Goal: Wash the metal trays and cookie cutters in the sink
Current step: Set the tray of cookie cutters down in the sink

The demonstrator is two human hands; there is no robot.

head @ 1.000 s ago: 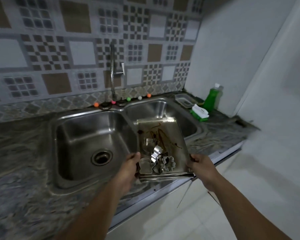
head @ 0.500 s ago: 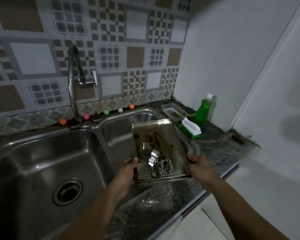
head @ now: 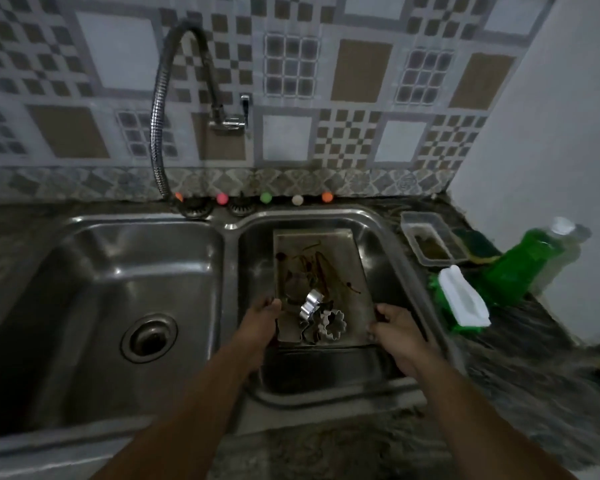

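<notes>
A: Tray (head: 321, 261) sits tilted over the right basin (head: 392, 268), near end raised in both hands, far end down toward the back wall of the basin. Brown streaks smear its floor. Cutters (head: 321, 322) are heaped at the near end, one flower-shaped, one fluted ring on edge.

B: What could go wrong?

A: I'd judge the cutters the worry. They lie loose, so a steeper tilt or a quick set-down could send them sliding down the tray and clattering into the basin. Wet metal edges could also slip from the fingers.

B: And the hands?

A: Left hand (head: 260, 323) grips the tray's left rim, thumb curled over the top edge. Right hand (head: 394, 327) grips the right near corner, fingers wrapped round the edge. Neither touches the cutters.

B: Around it?

A: Tap (head: 187, 98) arches over the divider, no water visible. On the tabletop (head: 520, 358) to the right: a white-handled brush (head: 463, 299), green soap bottle (head: 530, 261), a clear tub (head: 426, 242)
</notes>
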